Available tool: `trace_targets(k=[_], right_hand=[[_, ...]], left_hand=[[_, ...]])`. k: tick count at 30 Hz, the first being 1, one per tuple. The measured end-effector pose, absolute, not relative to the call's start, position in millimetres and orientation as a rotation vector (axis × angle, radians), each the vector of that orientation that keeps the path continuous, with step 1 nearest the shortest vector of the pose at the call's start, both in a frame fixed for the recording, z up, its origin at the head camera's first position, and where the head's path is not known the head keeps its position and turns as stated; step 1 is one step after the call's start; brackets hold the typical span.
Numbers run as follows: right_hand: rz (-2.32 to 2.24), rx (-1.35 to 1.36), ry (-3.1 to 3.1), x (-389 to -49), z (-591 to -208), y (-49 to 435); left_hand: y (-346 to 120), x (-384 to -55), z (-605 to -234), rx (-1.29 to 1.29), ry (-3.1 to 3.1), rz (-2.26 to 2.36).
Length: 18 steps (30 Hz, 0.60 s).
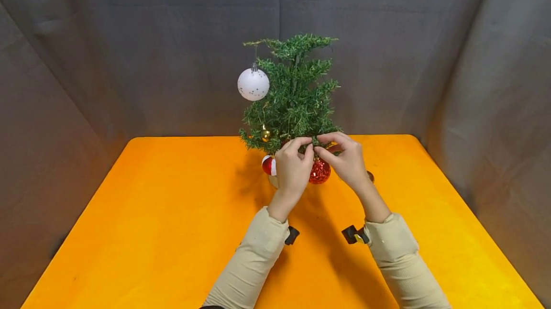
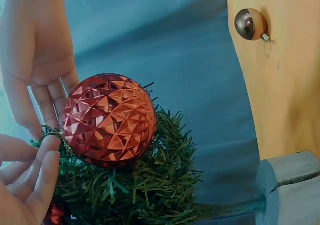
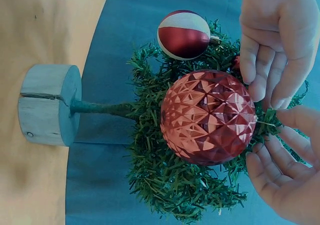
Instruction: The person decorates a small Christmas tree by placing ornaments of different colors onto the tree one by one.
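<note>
A small green artificial Christmas tree [image 1: 297, 103] stands at the middle of the table. Low on its near side hangs a large faceted red bauble [image 1: 320, 171], with a thin gold hanging string [image 3: 265, 123] at its top. My left hand [image 1: 294, 168] pinches at this string by the branch tip, thumb against fingertips. From the other side my right hand [image 1: 346, 158] pinches at the same spot, its fingertips close to the left ones. The fingers partly hide the string. Beside the left hand hangs a red-and-white bauble [image 3: 184, 35].
A white speckled bauble [image 1: 253, 84] hangs high on the left, a small gold bauble [image 1: 266, 135] below it. On the orange table [image 1: 172, 213] lies a small shiny brown bauble [image 2: 251, 24], right of the tree. The trunk rises from a round wooden base [image 3: 47, 107]. Grey cloth [image 1: 172, 60] surrounds the table.
</note>
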State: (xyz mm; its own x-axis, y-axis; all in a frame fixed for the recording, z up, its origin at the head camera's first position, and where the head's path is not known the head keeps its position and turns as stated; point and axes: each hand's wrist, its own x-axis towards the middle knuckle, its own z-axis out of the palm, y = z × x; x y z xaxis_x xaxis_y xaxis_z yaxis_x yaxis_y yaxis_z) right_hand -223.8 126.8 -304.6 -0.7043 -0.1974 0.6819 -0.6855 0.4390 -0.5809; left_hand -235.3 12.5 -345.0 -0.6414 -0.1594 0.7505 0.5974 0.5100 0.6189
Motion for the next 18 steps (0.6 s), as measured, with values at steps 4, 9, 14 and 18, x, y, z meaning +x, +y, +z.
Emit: trace_targets(k=[4,9,14,18], right_hand=[[1.223,0.735,-2.159,-223.7,-305.5,128.0],[1.229,0.745,-2.131,-224.5,-307.5,129.6],[1.228,0.753,-2.107,-225.0,-309.5,131.8],[1.211,0.76,-2.097,-224.5,-310.7,133.4]], left_hand=[[12.0,-234.3,-343.7,-0.383,-1.92,-1.188],[9.9,-233.0,-341.8,-0.42,-1.895,-1.184],[8.7,-230.6,-337.4,-0.469,-1.885,-1.17],[8.3,-229.0,-332.8,-0.511,-1.874,-1.138]])
